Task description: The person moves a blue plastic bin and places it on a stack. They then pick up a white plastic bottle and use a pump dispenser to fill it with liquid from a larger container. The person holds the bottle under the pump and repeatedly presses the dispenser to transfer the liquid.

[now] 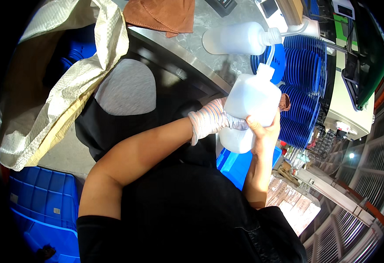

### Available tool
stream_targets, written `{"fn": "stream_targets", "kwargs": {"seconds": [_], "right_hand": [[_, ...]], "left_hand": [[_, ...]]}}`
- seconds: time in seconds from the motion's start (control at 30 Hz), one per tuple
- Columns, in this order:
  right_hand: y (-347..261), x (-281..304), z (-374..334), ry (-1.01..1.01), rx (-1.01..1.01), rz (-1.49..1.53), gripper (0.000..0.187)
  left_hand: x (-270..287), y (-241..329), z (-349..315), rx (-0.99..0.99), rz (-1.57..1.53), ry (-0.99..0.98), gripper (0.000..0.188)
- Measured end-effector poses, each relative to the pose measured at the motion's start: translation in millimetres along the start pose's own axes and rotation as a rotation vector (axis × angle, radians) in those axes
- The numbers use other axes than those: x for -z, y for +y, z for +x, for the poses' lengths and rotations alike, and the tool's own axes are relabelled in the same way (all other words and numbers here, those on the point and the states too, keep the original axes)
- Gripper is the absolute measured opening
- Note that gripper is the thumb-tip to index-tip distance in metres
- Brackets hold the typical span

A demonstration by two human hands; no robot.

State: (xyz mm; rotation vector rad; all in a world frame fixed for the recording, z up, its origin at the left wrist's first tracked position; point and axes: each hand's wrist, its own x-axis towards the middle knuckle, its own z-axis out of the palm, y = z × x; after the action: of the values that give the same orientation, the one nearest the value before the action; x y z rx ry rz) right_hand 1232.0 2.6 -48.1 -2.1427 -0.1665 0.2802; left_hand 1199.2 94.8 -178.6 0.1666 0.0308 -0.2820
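A white translucent squeeze wash bottle (255, 98) with a narrowed waist is held in front of me, its thin bent spout pointing up the picture. My left hand (216, 119), in a striped knit glove, closes round the waist of the bottle. My bare right hand (265, 131) grips its right side, thumb across the front; the other fingers are mostly hidden behind it. Just beyond, a second wash bottle (233, 38) is on the grey worktop (200, 50), its cap and spout toward the right.
Stacked blue discs (303, 65) fill racks at the right. A brown cloth (161, 15) lies on the worktop's far edge. On the left are an open white woven sack (110, 39) with blue pieces inside and blue crates (45, 193). A monitor (367, 57) stands far right.
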Motion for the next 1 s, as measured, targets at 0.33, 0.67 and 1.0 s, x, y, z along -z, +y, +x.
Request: {"fn": "stream_targets", "kwargs": {"seconds": [0.33,0.67,1.0], "right_hand": [[-5.8,-5.1,-1.6,-0.004,-0.005,0.041,0.071],[-6.3,-5.6,-1.3,0.008,-0.007,0.030,0.072],[-5.0,-5.2,-1.4,0.012,-0.008,0.048,0.070]], "left_hand": [[-2.5,2.7,-4.0,-0.007,0.031,0.022,0.059],[-3.6,6.7,-4.9,0.009,0.161,0.054,0.059],[-2.5,3.6,-4.2,-0.013,0.123,0.036,0.059]]}}
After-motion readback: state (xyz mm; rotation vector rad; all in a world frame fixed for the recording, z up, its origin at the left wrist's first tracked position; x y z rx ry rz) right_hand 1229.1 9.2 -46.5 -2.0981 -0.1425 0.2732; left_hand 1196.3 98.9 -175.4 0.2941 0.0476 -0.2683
